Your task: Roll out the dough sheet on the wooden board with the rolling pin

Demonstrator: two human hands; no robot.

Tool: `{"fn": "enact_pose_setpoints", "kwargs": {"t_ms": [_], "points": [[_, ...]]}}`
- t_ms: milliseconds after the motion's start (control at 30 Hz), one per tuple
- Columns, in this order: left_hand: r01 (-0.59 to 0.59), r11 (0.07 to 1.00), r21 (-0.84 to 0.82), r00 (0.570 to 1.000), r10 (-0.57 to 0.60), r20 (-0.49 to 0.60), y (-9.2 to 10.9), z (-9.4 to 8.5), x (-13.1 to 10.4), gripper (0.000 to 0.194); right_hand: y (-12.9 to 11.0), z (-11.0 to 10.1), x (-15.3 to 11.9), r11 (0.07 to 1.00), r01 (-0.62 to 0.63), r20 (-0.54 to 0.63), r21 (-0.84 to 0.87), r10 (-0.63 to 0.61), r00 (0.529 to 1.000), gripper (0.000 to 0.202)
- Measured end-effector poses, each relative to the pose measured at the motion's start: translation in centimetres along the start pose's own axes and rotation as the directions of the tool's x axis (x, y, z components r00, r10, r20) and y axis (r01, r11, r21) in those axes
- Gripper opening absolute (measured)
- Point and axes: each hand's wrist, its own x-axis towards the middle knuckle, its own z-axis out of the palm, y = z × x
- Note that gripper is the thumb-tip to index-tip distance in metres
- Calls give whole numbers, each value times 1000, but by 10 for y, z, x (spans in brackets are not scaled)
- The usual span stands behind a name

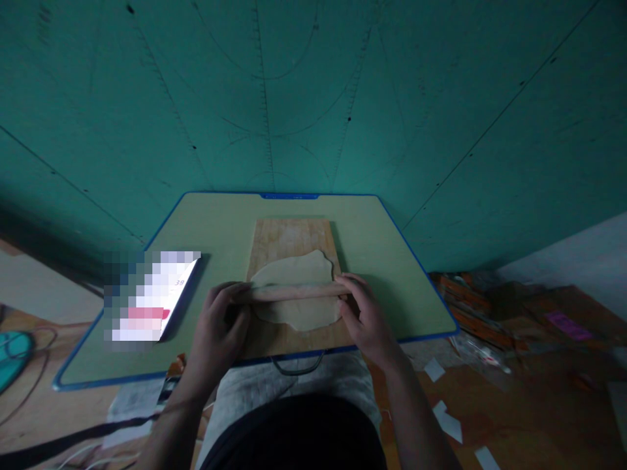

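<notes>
Hands (pixel 289 320) on rolling pin (pixel 289 292), flattened dough (pixel 298 314) (wavy-edged), wooden board (pixel 294 234)

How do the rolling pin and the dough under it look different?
The rolling pin is a narrow, straight rod; the dough is a broad, flat sheet with a wavy outline. Both hands grip the pin, while the dough lies on the wooden board. Both are pale.

Left hand (pixel 223 323) and right hand (pixel 365 316) apart, fingers (pixel 231 292) curled, forearms (pixel 181 405) converging forward
</notes>
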Motion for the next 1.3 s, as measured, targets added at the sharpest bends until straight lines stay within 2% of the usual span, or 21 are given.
{"fn": "enact_pose_setpoints", "kwargs": {"t_ms": [867,1033,1200,1300], "points": [[-50,998,42,999,50,2,-5,0,-2,28,-2,2,0,999,16,-6,-40,-16,1000,43],[-58,993,104,998,55,23,-4,1,-3,37,0,2,0,998,-1,-3,-58,1,1000,49],[-72,975,212,995,56,79,9,1,-5,42,-8,-6,-4,990,-44,15,-134,46,999,51],[-135,945,299,989,109,103,11,-1,-12,43,-16,-15,-9,984,10,63,-175,1,998,52]]}}
